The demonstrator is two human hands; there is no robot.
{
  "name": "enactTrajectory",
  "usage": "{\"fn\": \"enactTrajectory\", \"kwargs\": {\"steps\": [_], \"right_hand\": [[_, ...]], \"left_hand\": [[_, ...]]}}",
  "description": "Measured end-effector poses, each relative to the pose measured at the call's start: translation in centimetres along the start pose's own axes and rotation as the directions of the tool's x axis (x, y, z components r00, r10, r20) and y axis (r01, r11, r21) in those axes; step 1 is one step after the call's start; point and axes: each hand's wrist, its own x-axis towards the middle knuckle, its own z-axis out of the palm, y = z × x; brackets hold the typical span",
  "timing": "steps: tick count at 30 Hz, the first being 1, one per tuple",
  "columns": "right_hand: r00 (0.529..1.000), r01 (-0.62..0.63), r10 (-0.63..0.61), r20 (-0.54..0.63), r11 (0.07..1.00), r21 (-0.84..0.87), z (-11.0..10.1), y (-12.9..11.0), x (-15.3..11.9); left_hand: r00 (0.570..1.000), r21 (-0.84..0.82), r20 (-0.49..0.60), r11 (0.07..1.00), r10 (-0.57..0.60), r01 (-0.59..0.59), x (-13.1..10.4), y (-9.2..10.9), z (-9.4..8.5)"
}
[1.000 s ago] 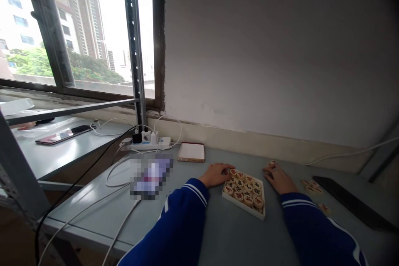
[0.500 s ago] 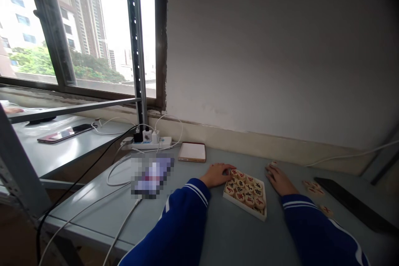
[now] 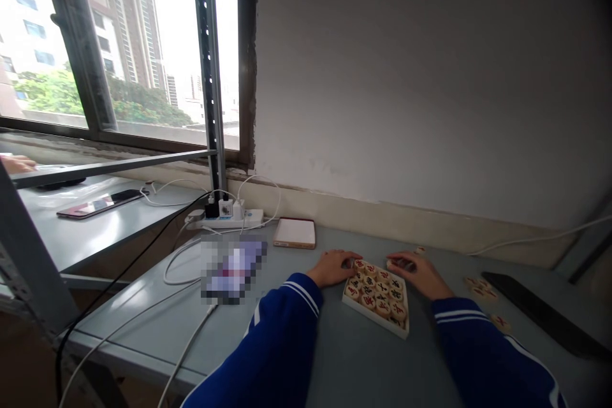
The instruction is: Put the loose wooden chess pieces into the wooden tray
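The box on the bench was largely filled; loose pieces lay outside, right. My left hand touched its far-left corner, clamping indeterminable; my right hand's fingers pinched one disc.

The right hand is now left of where it was, by the far right corner of the white open box of round wooden pieces, with a pale round disc at its fingertips. The small cream wooden piece near the wall now lies apart from the fingers. At far left, another person's hand sits farther back.
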Motion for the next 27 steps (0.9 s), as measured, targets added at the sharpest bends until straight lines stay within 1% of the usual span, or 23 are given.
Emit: {"fn": "enactTrajectory", "kwargs": {"steps": [2, 4, 8, 11, 13, 16, 20, 27], "right_hand": [[0.999, -0.010, 0.008, 0.037, 0.998, 0.063, -0.1, -0.5, 0.0], [0.997, -0.023, 0.017, 0.075, 0.996, 0.085, -0.2, -0.9, -0.1], [0.992, -0.026, 0.016, 0.122, 0.996, 0.080, -0.6, -1.5, -0.3], [0.976, -0.019, 0.002, 0.216, 0.997, 0.074, -0.8, -1.6, -0.4], [0.969, -0.006, -0.008, 0.248, 0.998, 0.056, -0.9, -1.6, -0.4], [0.970, 0.017, -0.019, 0.242, 1.000, 0.013, -1.0, -1.6, -0.4], [0.966, 0.038, -0.036, 0.256, 0.999, -0.006, -1.2, -1.3, -0.4], [0.967, 0.060, -0.053, 0.250, 0.998, -0.021, -1.2, 0.1, -0.3]], "left_hand": [[1.000, -0.001, -0.006, 1.000, -0.004, 0.004, 0.0, 0.0, 0.0], [1.000, -0.009, -0.013, 1.000, -0.001, 0.000, 0.0, 0.0, 0.0], [1.000, -0.008, -0.010, 1.000, -0.001, 0.001, 0.0, 0.0, 0.0], [1.000, 0.007, 0.006, 1.000, -0.001, 0.001, 0.0, 0.0, -0.1], [1.000, 0.006, 0.005, 1.000, 0.007, -0.007, 0.0, 0.0, 0.0], [1.000, -0.008, -0.009, 1.000, 0.011, -0.011, 0.1, -0.1, 0.0], [1.000, 0.000, -0.001, 1.000, 0.007, -0.007, 0.0, 0.0, 0.0], [1.000, 0.010, 0.015, 1.000, -0.005, 0.005, -0.1, 0.3, -0.2]]}}
